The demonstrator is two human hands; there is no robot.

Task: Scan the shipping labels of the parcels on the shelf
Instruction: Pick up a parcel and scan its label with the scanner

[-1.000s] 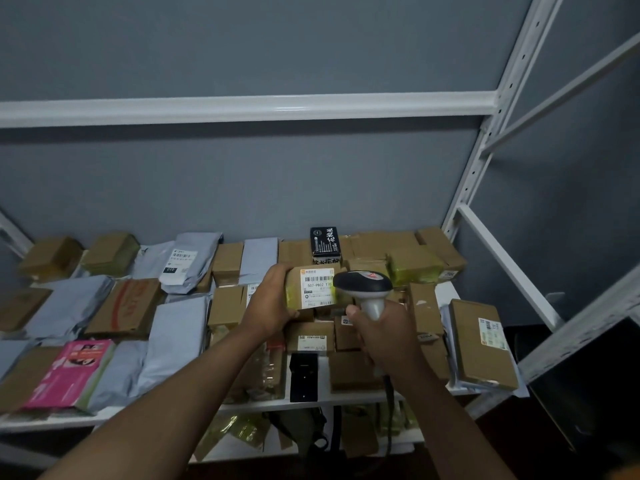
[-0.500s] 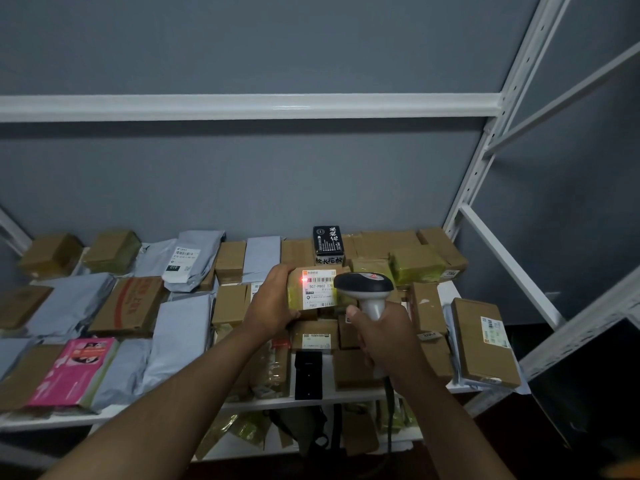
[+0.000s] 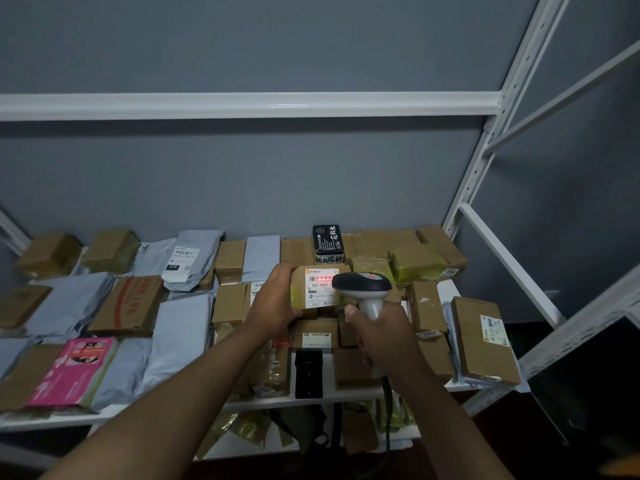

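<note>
A person stands at a shelf (image 3: 242, 407) crowded with parcels. The left hand (image 3: 273, 301) grips a small box (image 3: 313, 289), tilted up above the other parcels. The right hand (image 3: 379, 329) grasps a scanner (image 3: 363, 289), its red light falling on the box's label (image 3: 322, 286). Dozens of parcels likely remain unscanned; none shows any mark of being finished.

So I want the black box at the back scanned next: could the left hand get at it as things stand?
Probably not yet: the left hand grips the brown cardboard parcel under the grey handheld scanner. The black printed box stands uncovered just behind.
</note>
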